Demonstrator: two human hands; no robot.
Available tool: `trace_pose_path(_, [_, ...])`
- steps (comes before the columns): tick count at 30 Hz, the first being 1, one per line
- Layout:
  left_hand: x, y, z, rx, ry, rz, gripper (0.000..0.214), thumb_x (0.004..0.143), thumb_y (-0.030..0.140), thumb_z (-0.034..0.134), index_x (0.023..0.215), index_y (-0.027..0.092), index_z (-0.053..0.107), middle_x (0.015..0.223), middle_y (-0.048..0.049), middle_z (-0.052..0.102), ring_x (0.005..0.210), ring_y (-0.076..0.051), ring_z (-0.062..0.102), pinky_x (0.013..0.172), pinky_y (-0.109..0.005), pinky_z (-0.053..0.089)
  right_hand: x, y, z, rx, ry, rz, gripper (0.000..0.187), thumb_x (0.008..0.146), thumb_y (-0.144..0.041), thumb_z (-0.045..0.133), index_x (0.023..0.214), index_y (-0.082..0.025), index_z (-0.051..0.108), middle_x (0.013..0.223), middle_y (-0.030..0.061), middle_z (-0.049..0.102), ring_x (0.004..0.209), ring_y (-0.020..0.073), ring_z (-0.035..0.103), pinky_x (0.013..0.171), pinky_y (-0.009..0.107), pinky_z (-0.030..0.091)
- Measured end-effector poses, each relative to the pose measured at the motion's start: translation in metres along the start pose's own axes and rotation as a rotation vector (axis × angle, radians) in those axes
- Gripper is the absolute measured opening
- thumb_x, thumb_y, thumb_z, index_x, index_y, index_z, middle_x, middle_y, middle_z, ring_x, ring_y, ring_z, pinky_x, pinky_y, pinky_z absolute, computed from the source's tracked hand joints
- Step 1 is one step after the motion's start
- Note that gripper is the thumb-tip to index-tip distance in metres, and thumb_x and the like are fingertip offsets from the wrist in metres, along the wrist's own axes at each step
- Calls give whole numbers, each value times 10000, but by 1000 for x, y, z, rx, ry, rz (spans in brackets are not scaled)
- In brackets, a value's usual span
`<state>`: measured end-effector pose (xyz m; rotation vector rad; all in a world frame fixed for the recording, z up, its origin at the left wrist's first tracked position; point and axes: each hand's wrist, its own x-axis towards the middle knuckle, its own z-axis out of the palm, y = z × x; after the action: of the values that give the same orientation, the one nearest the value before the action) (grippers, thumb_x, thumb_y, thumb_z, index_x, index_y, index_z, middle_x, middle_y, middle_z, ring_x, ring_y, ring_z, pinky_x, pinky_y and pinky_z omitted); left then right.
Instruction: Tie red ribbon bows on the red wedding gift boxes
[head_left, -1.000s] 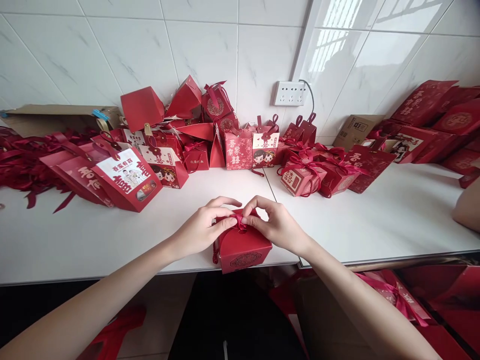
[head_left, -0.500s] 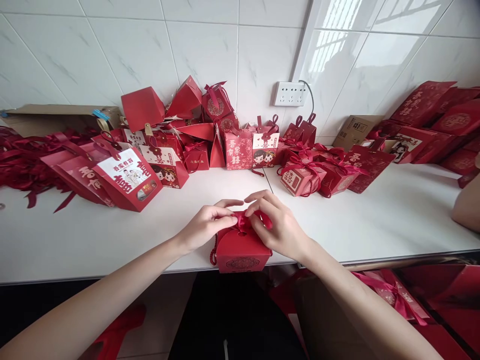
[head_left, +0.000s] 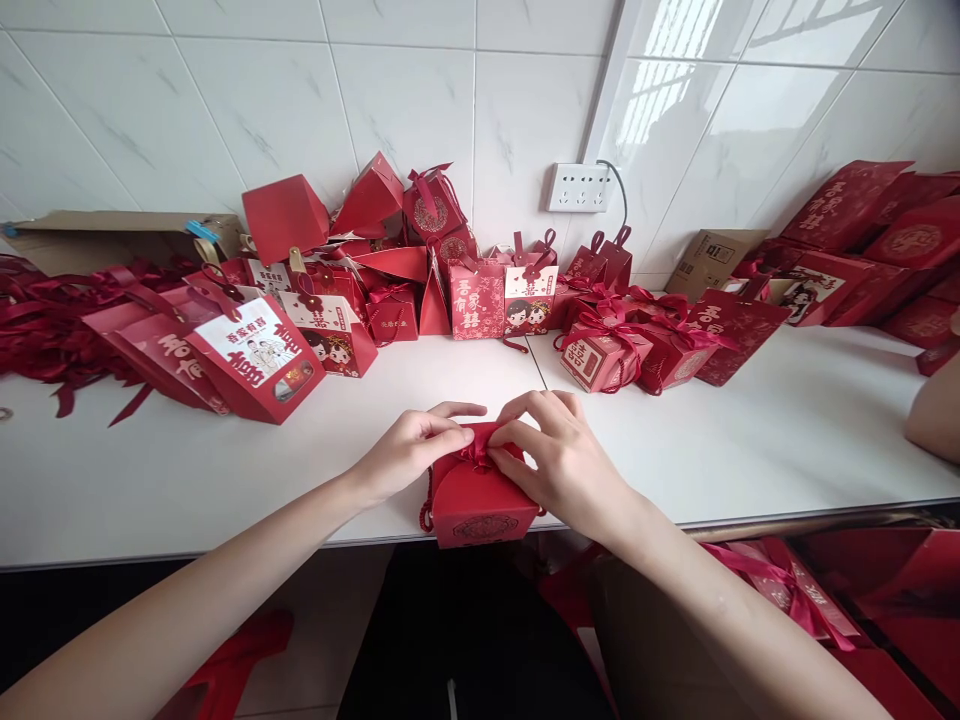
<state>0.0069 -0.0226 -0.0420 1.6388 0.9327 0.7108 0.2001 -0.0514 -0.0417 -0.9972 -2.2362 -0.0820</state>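
Observation:
A red gift box [head_left: 484,500] with a round printed emblem on its front sits at the table's near edge. Dark red cords hang at its sides. On its top lies a red ribbon [head_left: 475,455], gathered in a knot or bow. From the left, my left hand [head_left: 420,445] pinches the ribbon between thumb and fingers. My right hand [head_left: 551,450] has thumb and fingertips closed on the ribbon's right part. The fingers partly cover the ribbon, so its exact shape is hidden.
Several finished-looking red boxes [head_left: 607,350] and bags [head_left: 259,355] line the back of the white table [head_left: 360,420]. Loose ribbons [head_left: 67,320] heap at left. A power strip [head_left: 581,188] is on the wall. Another person's arm [head_left: 934,410] rests at right. More boxes [head_left: 795,590] fill a container below.
My right hand has drawn its fingers in and down onto the ribbon; the loop by it no longer shows. My left hand and the box are nearly still.

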Motion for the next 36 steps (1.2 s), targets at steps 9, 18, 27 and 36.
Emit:
trace_pose_path(9, [-1, 0, -2, 8, 11, 20, 315, 840, 364, 540, 626, 168, 664, 1322, -73, 530, 1293, -270, 401, 998, -361, 409, -2, 0, -1, 140, -15, 26, 65, 832, -200, 585, 864, -185, 639, 927, 70, 593, 873, 194, 569, 843, 386, 371])
trace_pose_path(18, [-4, 4, -2, 244, 49, 116, 370, 877, 397, 478, 664, 160, 666, 1260, -85, 565, 1165, -251, 518, 939, -334, 428, 1, -3, 8, 62, 72, -13, 173, 867, -148, 510, 713, -178, 582, 809, 49, 621, 761, 165, 564, 826, 375, 390])
trace_pose_path(27, [-9, 0, -8, 368, 149, 134, 394, 885, 446, 441, 735, 172, 682, 1252, -79, 563, 1021, -222, 578, 820, -309, 474, 3, 0, -9, 13, -90, 14, 129, 861, -160, 534, 762, -174, 615, 970, 93, 583, 871, 200, 568, 817, 392, 413])
trace_pose_path(36, [-28, 16, -13, 573, 189, 152, 343, 866, 380, 460, 618, 182, 589, 833, -19, 561, 582, -94, 484, 535, -230, 430, 2, 8, -40, 12, -360, 8, 116, 875, -149, 509, 816, -179, 604, 901, 71, 529, 724, 161, 556, 702, 317, 479])
